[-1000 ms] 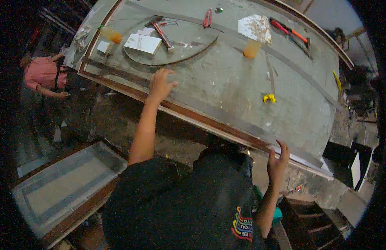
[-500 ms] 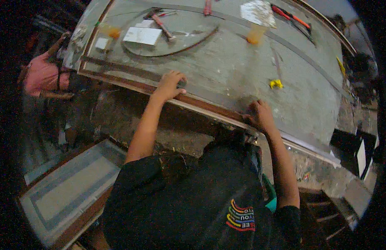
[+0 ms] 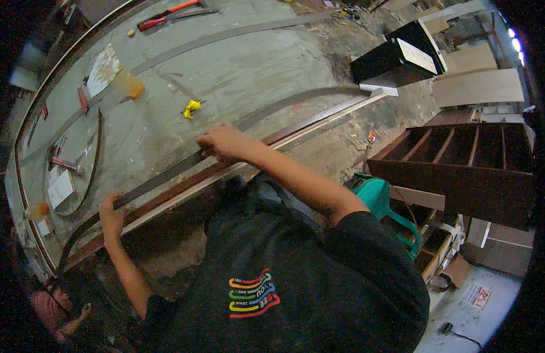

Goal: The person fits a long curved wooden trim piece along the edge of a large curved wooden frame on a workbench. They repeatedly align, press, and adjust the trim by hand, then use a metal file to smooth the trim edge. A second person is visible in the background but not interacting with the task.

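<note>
Dark flat strip: long, thin; is running along the near side of the pale green table, just inside the brown wooden edging, curving down at its left end and bowing away beyond the right hand.

Left hand: is closing narrowly on the strip, near the table's left end.

Right hand: is gripping the strip with curled fingers, farther along, well apart from the left.

Yellow crumpled piece: is lying on the table, just beyond the right hand.

Clear container, orange contents: is resting beside a stained white sheet.

Hammer: is lying near a white block, both beside a thin curved strip.

Red-and-orange-handled tool: is lying toward the far edge.

Green plastic chair: is standing off the table, near a brown shelf unit.

Co-worker in pink: is appearing at lower left, partly hidden.
</note>
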### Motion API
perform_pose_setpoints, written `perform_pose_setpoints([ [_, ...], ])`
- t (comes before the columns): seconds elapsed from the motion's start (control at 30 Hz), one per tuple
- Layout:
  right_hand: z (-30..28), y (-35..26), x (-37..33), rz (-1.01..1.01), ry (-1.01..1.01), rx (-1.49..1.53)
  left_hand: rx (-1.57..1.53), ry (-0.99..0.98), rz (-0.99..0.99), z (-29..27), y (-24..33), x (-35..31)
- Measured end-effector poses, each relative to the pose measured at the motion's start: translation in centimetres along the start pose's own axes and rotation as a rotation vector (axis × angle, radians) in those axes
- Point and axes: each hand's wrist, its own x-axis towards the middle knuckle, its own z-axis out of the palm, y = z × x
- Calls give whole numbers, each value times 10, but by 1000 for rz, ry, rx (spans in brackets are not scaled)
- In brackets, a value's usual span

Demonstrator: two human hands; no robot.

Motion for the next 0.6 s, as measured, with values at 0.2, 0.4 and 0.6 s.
perform_pose_setpoints([
  [0.2,-128,99,-114,-40,194,-111,220,49,289,6,91,33],
  [0.4,-220,242,-254,103,260,-113,29,-58,353,78,243,79],
  [0.6,-258,358,-354,283,232,-163,-27,-65,458,123,414,87],
])
